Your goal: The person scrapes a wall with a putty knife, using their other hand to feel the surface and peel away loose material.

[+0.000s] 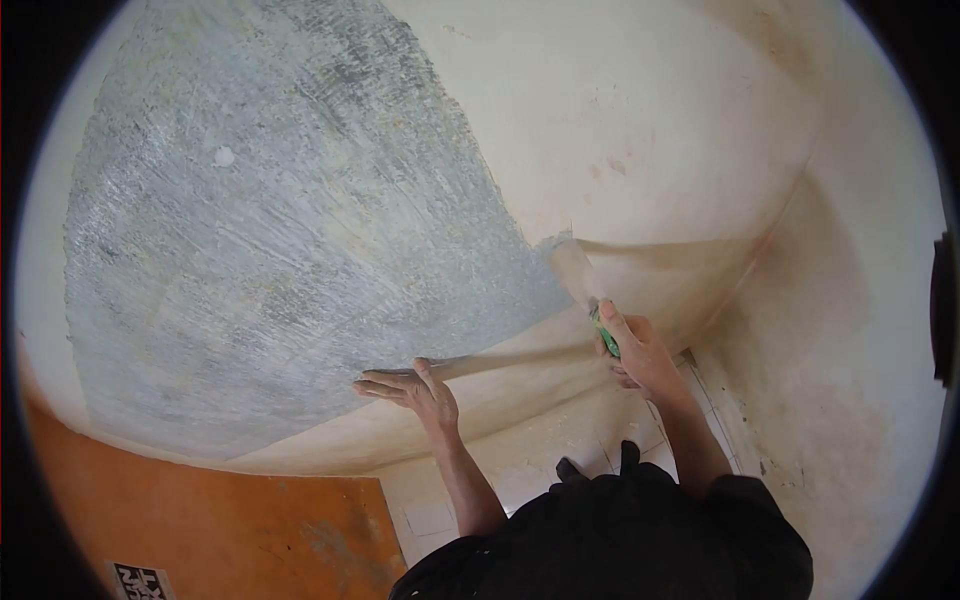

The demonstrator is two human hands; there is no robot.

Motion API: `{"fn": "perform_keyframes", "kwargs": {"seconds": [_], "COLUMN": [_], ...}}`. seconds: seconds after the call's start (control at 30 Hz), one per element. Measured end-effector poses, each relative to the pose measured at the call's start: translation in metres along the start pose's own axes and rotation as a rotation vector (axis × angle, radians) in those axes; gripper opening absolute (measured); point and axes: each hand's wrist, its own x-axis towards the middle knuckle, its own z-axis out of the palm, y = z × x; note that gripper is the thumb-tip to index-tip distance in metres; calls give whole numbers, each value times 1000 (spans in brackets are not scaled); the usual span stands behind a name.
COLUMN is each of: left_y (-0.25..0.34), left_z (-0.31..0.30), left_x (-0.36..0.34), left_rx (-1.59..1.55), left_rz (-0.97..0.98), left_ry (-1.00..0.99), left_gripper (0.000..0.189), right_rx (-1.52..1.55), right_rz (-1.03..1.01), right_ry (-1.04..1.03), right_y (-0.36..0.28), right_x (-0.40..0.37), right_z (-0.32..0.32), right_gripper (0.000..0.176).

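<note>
A person in dark clothing [610,545], seen from above, is at work on a wall that curves in the wide lens. A broad grey patch [280,220], rough and streaked, fills its upper left and middle, bordered by smoother cream wall [620,110]. The right hand [635,350] is closed around the green handle of a scraper [576,274], thumb lying along it, and the scraper stands at the right border of the grey, its wide blade slanting up and left to the ragged edge. The left hand [425,395] is open, holding nothing, fingers close together and pointing left, thumb raised apart, at the lower edge of the grey; whether its palm bears on the wall cannot be told. Below lie an orange panel [230,520] at left, pale floor tiles [430,517] and two dark shoe tips [630,455]. Good work here probably calls for a shallow blade angle, with the full width of the edge meeting the wall, since a leading corner could gouge it. Short, even strokes along the border would likely serve better than force, with the wrist firm and the thumb guiding pressure. The left hand seems best used as a brace, well apart from the blade's path.
</note>
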Motion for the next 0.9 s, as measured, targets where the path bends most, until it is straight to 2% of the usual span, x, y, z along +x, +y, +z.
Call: {"fn": "perform_keyframes", "kwargs": {"seconds": [0.37,0.43,0.53,0.67,0.73,0.83,0.9], "left_y": [5,5,1,2,5,7,8], "left_z": [-3,-2,-5,-6,-9,-12,-10], "left_x": [-3,-3,-3,-4,-8,-7,-3], "left_rx": [16,20,34,15,-1,-28,-25], "left_rz": [24,12,15,-3,4,6,-17], "left_ry": [-11,-29,-41,-47,-38,-41,-58], "left_gripper": [93,93,92,91,92,92,91], "right_rx": [43,26,32,-4,28,-31,-24], "right_rz": [33,-30,-57,-108,-196,-112,-104], "right_ry": [-26,54,16,7,-25,17,25], "right_y": [-10,-5,12,-13,-26,14,5], "right_x": [-3,-3,2,5,3,9,9], "right_z": [8,6,-1,10,13,12,17], "right_gripper": [59,59,59,58,57,58,59]}}
